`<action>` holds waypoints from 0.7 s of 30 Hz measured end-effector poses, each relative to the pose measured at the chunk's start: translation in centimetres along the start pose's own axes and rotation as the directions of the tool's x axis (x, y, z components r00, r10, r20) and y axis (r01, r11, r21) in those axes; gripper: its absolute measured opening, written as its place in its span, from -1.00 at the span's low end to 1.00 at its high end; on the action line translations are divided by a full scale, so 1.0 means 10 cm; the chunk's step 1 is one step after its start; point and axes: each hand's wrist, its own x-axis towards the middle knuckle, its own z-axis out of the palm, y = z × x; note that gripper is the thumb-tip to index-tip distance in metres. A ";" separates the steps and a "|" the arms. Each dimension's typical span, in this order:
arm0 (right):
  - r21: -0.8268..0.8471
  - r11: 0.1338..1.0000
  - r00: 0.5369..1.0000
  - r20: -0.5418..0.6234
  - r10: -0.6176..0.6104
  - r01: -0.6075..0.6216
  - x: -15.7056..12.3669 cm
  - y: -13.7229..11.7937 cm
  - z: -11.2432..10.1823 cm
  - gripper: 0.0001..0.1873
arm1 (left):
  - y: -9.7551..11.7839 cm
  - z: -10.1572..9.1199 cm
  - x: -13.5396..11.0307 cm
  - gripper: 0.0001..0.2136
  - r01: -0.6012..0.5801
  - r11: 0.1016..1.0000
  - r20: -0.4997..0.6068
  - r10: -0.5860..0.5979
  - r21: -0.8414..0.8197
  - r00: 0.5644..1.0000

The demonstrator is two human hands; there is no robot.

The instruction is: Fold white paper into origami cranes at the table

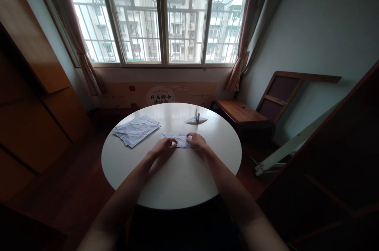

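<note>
Creased paper (182, 140): lies on the round white desk (183, 182), near its middle, directly between and partly under the hands.
Long axis: left–right, roughly square to the line of reach; near edge faces the person.
Left hand (166, 145): over the left part of the near edge, a corner showing beyond it; thumb and forefinger drawn into a close pinch, paper at the tips.
Right hand (197, 141): at the right end, fingertips a little farther out from the person than the left's; similar close pinch on the paper.
Nearer hand: neither; both touch. Grip firmness cannot be told.
Paper stack (136, 130): apart, beyond and left of the left hand.
Folded crane (196, 119): beyond the right hand, apart from the paper.
</note>
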 end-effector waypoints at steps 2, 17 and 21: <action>-0.005 1.000 1.000 0.004 -0.002 0.002 0.00 0.00 0.00 -0.57 | 0.00 0.00 0.00 -0.68 -0.006 1.000 0.000 0.006 -0.002 1.000; 0.002 1.000 1.000 0.004 -0.010 0.010 -0.01 -0.01 -0.01 -0.57 | -0.01 0.01 0.00 -0.65 -0.003 1.000 0.005 0.003 -0.013 1.000; 0.003 1.000 1.000 0.008 -0.010 0.010 -0.01 -0.01 -0.01 -0.57 | 0.02 -0.02 -0.01 -0.66 -0.002 1.000 0.012 0.002 -0.008 1.000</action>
